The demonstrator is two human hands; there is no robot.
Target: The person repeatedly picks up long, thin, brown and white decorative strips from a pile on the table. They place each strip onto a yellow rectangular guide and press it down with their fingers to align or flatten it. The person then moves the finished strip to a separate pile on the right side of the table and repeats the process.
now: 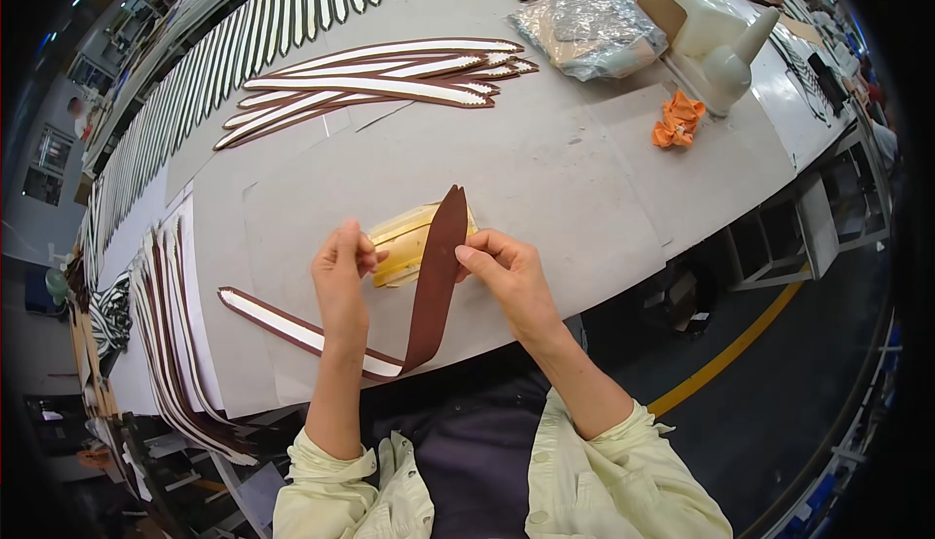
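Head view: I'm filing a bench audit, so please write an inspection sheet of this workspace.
Surface: table covered with grey sheets, seams showing.
Job's things: brown-and-white strip, bent near the front edge, partly covering a yellow block.
Clutter: crumpled orange piece, clear plastic bag, white spouted bottle.
Left hand: beside the block, fingers curled; grip unclear.
Right hand: pinching the strip's upper part.
Cables: thin dark strands at far right; type unclear.
Surroundings: grey frame, yellow floor line.

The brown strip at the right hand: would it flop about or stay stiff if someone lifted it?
The brown strip likely flexes easily: it turns at a bend, showing white on one stretch and brown on the other. It may not be fully limp, since the brown stretch runs nearly straight to the right hand. Thin and flat, it looks light.
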